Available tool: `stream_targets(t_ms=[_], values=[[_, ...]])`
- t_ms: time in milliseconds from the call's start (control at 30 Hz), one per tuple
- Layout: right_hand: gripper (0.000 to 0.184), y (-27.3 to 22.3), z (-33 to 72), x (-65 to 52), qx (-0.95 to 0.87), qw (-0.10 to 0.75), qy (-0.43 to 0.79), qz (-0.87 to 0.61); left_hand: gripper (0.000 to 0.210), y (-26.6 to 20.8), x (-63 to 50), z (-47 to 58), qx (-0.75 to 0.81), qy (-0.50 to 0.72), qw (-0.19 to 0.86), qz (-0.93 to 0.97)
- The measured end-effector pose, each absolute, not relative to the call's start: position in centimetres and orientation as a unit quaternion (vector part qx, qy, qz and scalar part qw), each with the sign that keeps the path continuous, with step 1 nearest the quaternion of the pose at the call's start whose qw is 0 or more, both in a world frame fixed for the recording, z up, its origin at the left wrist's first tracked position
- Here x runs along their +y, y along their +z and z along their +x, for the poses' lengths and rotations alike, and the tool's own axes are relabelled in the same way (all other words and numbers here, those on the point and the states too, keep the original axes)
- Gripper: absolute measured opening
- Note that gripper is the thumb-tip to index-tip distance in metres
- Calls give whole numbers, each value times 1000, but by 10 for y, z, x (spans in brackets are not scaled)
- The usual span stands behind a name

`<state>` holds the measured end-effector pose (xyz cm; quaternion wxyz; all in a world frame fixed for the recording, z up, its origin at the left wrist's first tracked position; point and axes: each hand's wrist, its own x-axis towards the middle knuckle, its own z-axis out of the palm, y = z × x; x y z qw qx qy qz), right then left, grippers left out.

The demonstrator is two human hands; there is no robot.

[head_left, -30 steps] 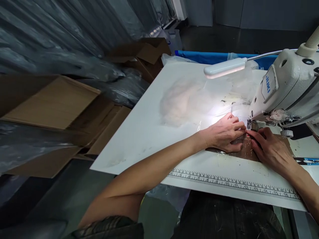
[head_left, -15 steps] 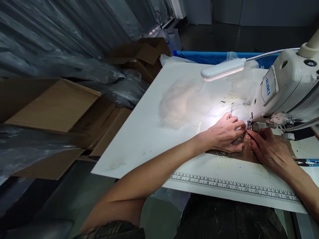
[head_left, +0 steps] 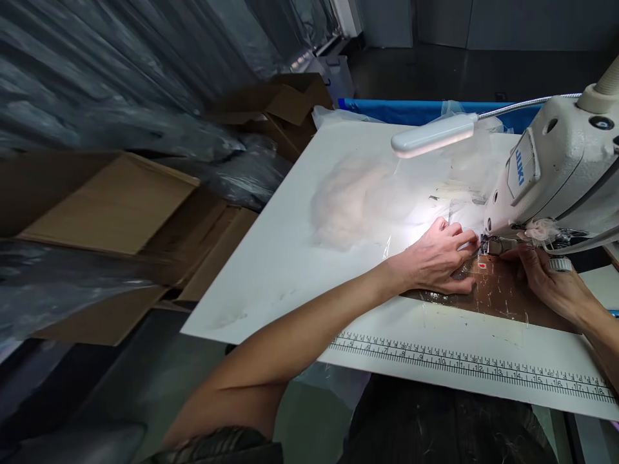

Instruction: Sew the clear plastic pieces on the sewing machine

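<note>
A white JUKI sewing machine [head_left: 556, 161] stands at the right of the white table. My left hand [head_left: 440, 258] is just left of the presser foot [head_left: 483, 243], its fingers bent and pressed onto thin see-through fabric [head_left: 467, 212]. My right hand [head_left: 551, 280] reaches under the machine head, right of the presser foot. Its fingers are drawn together, their tips partly hidden behind the machine parts; what they hold, if anything, cannot be made out. Below both hands lies a brown plate [head_left: 507, 293] with a small red arrow label [head_left: 482, 265].
A white lamp [head_left: 432, 135] on a flexible neck lights the stitching area. A printed ruler [head_left: 449, 364] runs along the front of the table [head_left: 271, 283]. Left of it are open cardboard boxes [head_left: 111, 206] and clear plastic. A pale blurred patch lies across the tabletop's middle.
My right hand has moved right and away from the arrow label, to beneath the machine head, uncovering more of the brown plate. My left hand has stayed almost in place.
</note>
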<state>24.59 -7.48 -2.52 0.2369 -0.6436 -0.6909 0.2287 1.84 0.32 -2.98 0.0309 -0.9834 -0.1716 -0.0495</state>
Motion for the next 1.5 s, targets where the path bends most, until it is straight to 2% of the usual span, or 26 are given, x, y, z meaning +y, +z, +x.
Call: stream_targets(t_ms=[100, 233, 367, 533, 633, 767, 1000, 1167, 1267, 1367, 1500], values=[[61, -28, 248, -80, -696, 263, 223, -630, 58, -30, 4, 18, -176, -42, 29, -983], [48, -40, 247, -93, -640, 301, 171, -686, 65, -33, 5, 17, -187, -40, 22, -981], [42, -52, 249, -95, -628, 300, 173, -697, 67, -37, 8, 15, -204, -52, 5, -977], [29, -50, 251, -91, -667, 298, 131, -670, 48, -39, 15, 16, -209, -104, -17, -972], [25, -47, 248, -92, -684, 304, 110, -654, 42, -37, 16, 23, -294, -135, 27, -946], [27, -51, 247, -95, -709, 303, 78, -632, 36, -35, 26, 40, -364, -59, 77, -926], [32, -53, 255, -95, -755, 302, 59, -579, 36, -29, 51, 63, -267, -18, 41, -963], [36, -70, 262, -94, -769, 332, 6, -547, 39, -28, 23, 30, -268, -98, 88, -954], [34, -84, 266, -92, -790, 317, -16, -526, 36, -33, 9, -1, -281, -132, 100, -945], [34, -91, 269, -90, -808, 315, -31, -496, 35, -39, 14, -27, -369, -175, 80, -909], [32, -87, 271, -87, -832, 296, -40, -468, 29, -44, 32, -46, -438, -189, 2, -879]])
